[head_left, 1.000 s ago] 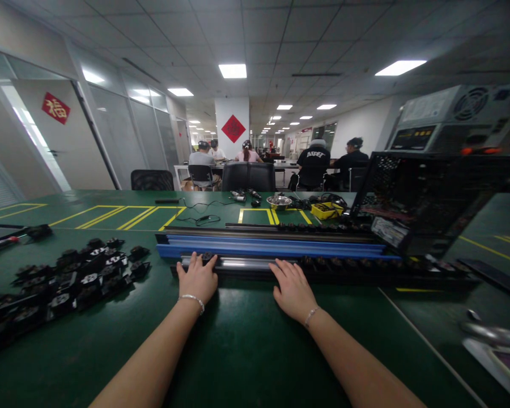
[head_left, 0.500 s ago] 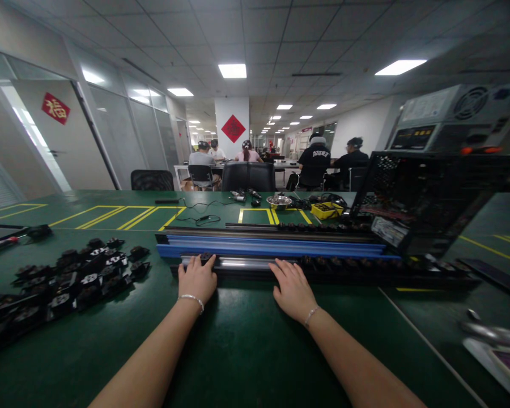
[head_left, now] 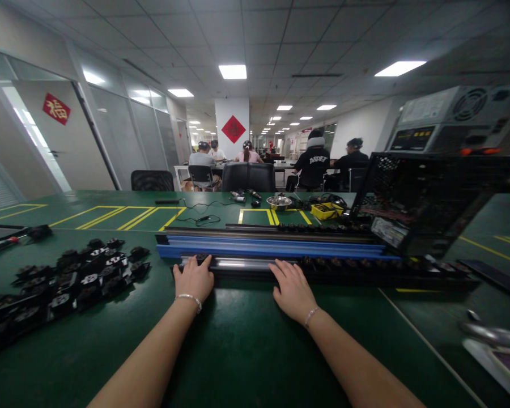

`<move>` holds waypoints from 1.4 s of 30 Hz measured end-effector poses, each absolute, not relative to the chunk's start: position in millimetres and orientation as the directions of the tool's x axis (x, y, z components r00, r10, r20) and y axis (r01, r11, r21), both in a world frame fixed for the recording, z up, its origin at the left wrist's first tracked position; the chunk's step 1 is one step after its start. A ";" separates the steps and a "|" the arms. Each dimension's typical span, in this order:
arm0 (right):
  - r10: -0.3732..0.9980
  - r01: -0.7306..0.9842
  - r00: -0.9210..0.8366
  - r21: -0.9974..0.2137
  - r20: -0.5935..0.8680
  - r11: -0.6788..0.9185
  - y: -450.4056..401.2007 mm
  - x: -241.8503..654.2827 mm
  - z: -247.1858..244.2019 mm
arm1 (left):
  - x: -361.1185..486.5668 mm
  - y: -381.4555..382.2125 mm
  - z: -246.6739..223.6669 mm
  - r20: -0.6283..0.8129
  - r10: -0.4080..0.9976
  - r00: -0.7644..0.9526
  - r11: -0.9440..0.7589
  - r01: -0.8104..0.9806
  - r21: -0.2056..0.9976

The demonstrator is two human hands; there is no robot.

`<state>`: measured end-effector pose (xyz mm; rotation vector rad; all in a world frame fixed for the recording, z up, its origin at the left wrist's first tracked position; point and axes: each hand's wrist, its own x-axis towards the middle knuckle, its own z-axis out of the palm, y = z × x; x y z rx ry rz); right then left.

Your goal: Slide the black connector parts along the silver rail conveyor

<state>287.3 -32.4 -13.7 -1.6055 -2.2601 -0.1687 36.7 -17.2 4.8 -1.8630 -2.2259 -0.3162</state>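
Observation:
A long black rail [head_left: 255,273] with a shiny channel lies across the table in front of me. My left hand [head_left: 194,281] is at its left end, thumb and fingers closed about a small black module [head_left: 202,258], which looks like a socket insert and sits at the channel. Farther right, my right hand [head_left: 295,289] rests on the rail's near edge, its fingers stretched out and apart. Between the hands the channel shows bare metal. A row of similar black modules [head_left: 335,264] fills the rail right of my right hand. The undersides of both hands are hidden.
Loose black modules [head_left: 89,280] are spread at the left. Behind the rail lies a blue rail [head_left: 272,247]. An open computer case [head_left: 429,198] stands at right. A metal bowl [head_left: 279,202] and yellow basket [head_left: 326,211] sit farther back. People sit in the background.
My left hand has shifted slightly left along the rail, and the black module between its fingers has moved with it. My right hand stays in place.

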 end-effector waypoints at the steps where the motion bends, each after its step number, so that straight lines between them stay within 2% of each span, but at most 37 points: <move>1: 0.889 0.932 -0.288 -0.110 0.357 0.346 -32.3 287.4 -13.7 | 36.1 -17.1 4.8 0.303 0.937 -0.175 0.175 0.984 0.025; 15: 0.885 0.929 -0.284 -0.123 0.369 0.350 -32.8 287.9 -13.6 | 28.4 -13.7 4.2 0.306 0.930 -0.201 0.201 0.979 0.033; 42: 0.879 0.925 -0.294 -0.119 0.375 0.360 -30.7 289.0 -16.3 | 12.5 -8.0 8.1 0.213 0.922 -0.323 0.306 0.946 0.111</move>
